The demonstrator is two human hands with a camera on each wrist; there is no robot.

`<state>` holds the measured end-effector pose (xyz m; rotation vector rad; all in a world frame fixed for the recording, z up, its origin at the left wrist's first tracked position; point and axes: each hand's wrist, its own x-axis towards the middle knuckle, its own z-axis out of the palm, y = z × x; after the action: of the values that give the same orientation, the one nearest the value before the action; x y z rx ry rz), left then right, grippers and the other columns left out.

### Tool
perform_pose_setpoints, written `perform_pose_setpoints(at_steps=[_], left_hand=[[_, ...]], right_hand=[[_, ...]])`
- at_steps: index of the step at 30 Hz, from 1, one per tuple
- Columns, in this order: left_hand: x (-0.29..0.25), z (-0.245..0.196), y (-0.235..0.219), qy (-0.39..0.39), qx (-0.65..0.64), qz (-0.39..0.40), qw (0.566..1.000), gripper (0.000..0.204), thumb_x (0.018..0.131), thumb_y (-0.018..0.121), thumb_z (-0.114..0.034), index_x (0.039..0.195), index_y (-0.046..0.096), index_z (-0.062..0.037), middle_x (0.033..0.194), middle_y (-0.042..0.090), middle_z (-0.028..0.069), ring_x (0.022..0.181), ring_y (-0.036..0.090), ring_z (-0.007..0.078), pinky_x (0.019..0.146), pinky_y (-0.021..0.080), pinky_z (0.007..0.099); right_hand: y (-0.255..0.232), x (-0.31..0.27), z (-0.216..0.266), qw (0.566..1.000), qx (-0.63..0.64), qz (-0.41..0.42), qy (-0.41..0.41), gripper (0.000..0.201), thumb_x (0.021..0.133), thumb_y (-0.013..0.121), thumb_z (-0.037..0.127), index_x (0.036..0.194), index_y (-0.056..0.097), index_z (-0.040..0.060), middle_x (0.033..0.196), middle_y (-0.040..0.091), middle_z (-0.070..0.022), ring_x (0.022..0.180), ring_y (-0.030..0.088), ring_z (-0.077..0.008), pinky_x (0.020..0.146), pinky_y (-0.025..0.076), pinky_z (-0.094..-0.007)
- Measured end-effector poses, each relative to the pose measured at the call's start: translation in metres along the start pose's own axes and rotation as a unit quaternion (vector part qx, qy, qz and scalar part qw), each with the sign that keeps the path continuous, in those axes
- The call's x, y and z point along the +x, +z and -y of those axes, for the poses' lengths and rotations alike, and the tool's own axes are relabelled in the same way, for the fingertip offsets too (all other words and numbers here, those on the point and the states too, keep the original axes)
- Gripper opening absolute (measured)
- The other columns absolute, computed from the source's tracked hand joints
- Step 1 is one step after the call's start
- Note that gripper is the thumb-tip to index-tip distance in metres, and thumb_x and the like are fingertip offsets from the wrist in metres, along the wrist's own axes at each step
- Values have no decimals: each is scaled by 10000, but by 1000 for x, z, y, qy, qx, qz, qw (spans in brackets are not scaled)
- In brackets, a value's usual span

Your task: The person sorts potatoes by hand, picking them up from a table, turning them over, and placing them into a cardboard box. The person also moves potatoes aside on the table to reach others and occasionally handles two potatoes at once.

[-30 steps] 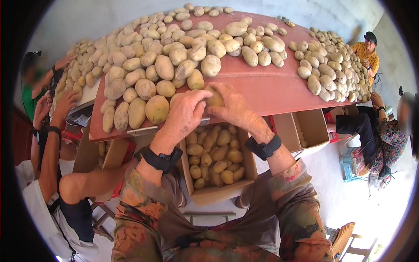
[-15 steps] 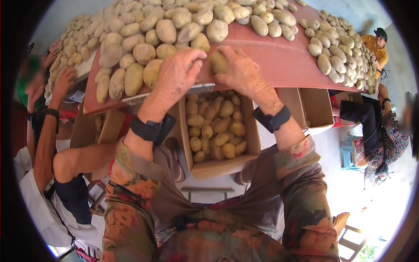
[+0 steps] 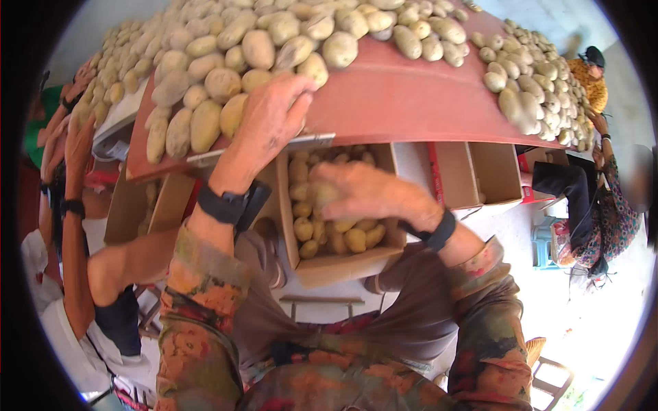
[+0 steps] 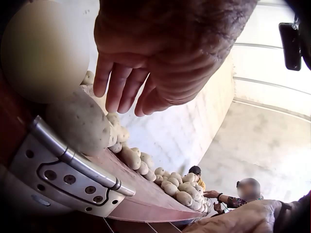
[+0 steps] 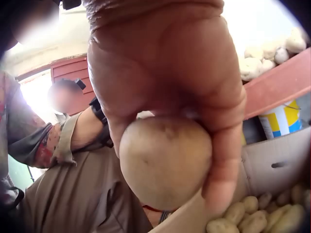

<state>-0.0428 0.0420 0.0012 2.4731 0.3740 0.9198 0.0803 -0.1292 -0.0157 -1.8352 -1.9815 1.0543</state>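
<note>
Far left: other people's arms (image 3: 72,157) are seen reaching at the next pile.

Left hand (image 3: 271,116) is laid over the near edge of the red table (image 3: 411,103), fingers straight and relaxed above the nearest potatoes (image 3: 205,123); nothing is gripped. In the left wrist view the fingers (image 4: 119,85) hang just over a large potato (image 4: 80,121) beside the metal hinge (image 4: 63,167).

Below, centre: cardboard box (image 3: 343,264), partly filled with potatoes.

Right hand (image 3: 363,195) is held over the box, fingers curled round one potato (image 3: 322,194). In the right wrist view that potato (image 5: 165,160) is pinched between thumb and fingers, only its upper half covered.

Right: empty-looking open box (image 3: 480,178), more potatoes (image 3: 528,96) on the table, other people seated.

Risks, as judged:
- Grip is shallow; potato could slip out early and bruise on those already in the box.
- Pile sits at the table's edge; a nudge from the left hand could roll potatoes off, beside the box rather than into it.
- Hinge edge is close to the left fingers; a scrape is possible.
</note>
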Motion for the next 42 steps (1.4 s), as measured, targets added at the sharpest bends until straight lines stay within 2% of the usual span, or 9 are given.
perform_pose_setpoints(at_steps=[3,5,8,12,17,22,36,39,42], left_hand=[[2,3,5,19,-9,-12,1000,135,870,608,-87,985,636,-25,881,642,171,832,615,387,734,487,442],[1,-1,6,17,-14,-16,1000,125,866,603,-66,972,638,-11,887,649,172,844,625,371,749,490,424],[3,-4,6,9,-20,28,999,146,851,576,-9,986,627,6,925,627,178,845,622,353,753,491,401],[5,-16,7,-14,-55,22,998,154,854,562,14,999,612,26,925,618,170,817,609,323,744,481,383],[3,-16,5,-27,-66,34,997,153,858,551,27,1000,606,41,932,622,168,816,608,309,751,480,380],[3,-17,-2,-10,-35,18,999,161,840,567,18,991,622,26,948,635,181,883,627,358,784,488,398],[-7,-11,-17,-77,103,-18,992,194,837,623,-90,1016,646,-17,968,659,186,929,616,389,832,483,445],[-8,-15,-13,-112,150,25,982,177,837,619,-97,992,642,-14,961,650,185,918,609,387,821,478,454],[-9,-22,-8,-70,205,31,976,167,837,612,-89,984,636,-14,959,641,186,905,604,392,805,477,458]], right_hand=[[18,-1,-1,994,-18,81,68,616,859,650,367,1329,468,12,1012,663,-242,984,633,-409,852,514,-488],[20,-9,-5,1000,-16,15,-10,574,877,633,340,1317,481,5,987,669,-222,966,638,-400,854,516,-480],[7,-4,-9,998,-59,-21,17,454,858,655,288,1192,552,-2,936,663,-214,942,639,-394,835,518,-481],[-22,-10,0,998,-31,-48,18,362,828,683,245,1066,588,-12,905,657,-206,910,638,-395,798,513,-482],[-33,-9,-8,994,31,-106,-26,301,842,670,203,1048,605,-7,915,659,-198,917,632,-395,797,507,-477],[-37,-6,-23,977,30,-189,-89,299,864,660,197,1105,613,27,972,668,-193,961,624,-396,859,492,-472],[-54,5,-8,958,87,-272,32,298,877,646,203,1115,636,24,927,710,-178,890,686,-328,813,530,-430],[-56,5,-11,954,42,-293,35,269,866,640,203,1070,641,28,904,707,-176,881,679,-343,806,525,-449],[-51,9,-22,953,21,-300,47,233,853,638,195,1024,646,36,864,694,-185,866,663,-377,801,518,-469]])
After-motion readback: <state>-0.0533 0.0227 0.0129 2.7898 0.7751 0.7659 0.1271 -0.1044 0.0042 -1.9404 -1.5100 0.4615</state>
